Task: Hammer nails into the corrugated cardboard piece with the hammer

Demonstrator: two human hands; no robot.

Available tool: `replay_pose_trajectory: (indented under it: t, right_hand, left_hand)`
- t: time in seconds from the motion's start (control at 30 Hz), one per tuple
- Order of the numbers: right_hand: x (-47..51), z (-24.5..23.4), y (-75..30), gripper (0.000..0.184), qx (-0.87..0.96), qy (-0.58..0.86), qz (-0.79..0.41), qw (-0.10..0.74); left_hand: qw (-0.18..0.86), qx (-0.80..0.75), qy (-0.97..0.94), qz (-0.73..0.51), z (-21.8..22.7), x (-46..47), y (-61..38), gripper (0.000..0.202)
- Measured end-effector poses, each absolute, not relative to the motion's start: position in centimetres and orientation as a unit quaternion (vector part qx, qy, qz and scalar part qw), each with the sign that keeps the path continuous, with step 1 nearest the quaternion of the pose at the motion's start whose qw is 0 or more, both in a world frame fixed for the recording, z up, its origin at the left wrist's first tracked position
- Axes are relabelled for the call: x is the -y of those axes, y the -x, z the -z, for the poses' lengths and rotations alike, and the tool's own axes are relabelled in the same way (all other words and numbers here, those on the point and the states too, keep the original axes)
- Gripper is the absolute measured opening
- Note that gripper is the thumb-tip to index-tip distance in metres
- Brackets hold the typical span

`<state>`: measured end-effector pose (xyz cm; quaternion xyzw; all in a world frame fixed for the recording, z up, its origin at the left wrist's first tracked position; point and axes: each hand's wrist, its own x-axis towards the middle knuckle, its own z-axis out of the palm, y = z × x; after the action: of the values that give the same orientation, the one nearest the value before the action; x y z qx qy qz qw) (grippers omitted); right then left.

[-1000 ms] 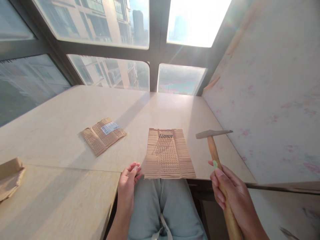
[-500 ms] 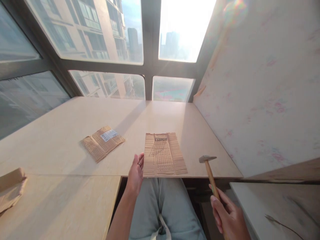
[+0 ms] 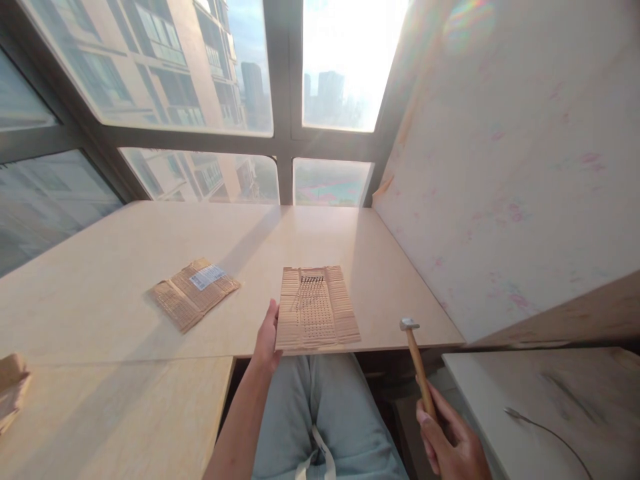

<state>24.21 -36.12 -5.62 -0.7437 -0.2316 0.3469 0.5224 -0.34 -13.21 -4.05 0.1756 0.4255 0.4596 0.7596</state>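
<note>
A ribbed cardboard sheet (image 3: 317,309) lies at the near edge of the pale wooden table (image 3: 150,267); rows of small holes cover its middle and a row of nails stands at its far end. My left hand (image 3: 267,337) rests edge-on against the sheet's left side, fingers straight and together, holding nothing. My right hand (image 3: 450,443) is low at the right, closed round the wooden handle of a hammer (image 3: 416,360). The hammer's metal head points up, just off the table's near right corner.
A folded cardboard piece with a white label (image 3: 193,292) lies left of the sheet. Another cardboard scrap (image 3: 11,390) sits at the far left edge. A tall pale board (image 3: 500,173) walls the right side. A white surface with a thin wire (image 3: 545,430) is at lower right.
My right hand has lowered the hammer from beside the sheet down to below the table's edge. My left hand moved up against the sheet's left side. My view has tilted upward.
</note>
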Motion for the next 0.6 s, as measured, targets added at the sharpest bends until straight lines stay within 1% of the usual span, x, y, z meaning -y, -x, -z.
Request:
replay_pose_trajectory:
  t: [0.1,0.23,0.33,0.5,0.6]
  right_hand:
    - [35.1,4.8,-24.5,0.074,0.260,0.738,-0.323,0.532]
    - [32.6,3.2,-25.8,0.074,0.301,0.737,-0.328,0.509]
    - [30.9,1.7,-26.8,0.074,0.308,0.748,-0.312,0.498]
    - [29.8,0.9,-28.5,0.067,0.314,0.764,-0.290,0.482]
    - [29.4,1.5,-29.9,0.066,0.315,0.769,-0.287,0.477]
  left_hand:
    - [0.755,-0.411,-0.188,-0.476,3.5,13.1,0.4,0.050]
    - [0.738,-0.415,-0.198,-0.494,3.3,12.4,1.1,0.046]
    - [0.718,-0.438,-0.204,-0.501,3.3,11.3,1.7,0.047]
    - [0.764,-0.426,-0.238,-0.422,2.2,10.0,1.0,0.056]
    - [0.782,-0.422,-0.238,-0.392,1.4,9.7,-0.2,0.056]
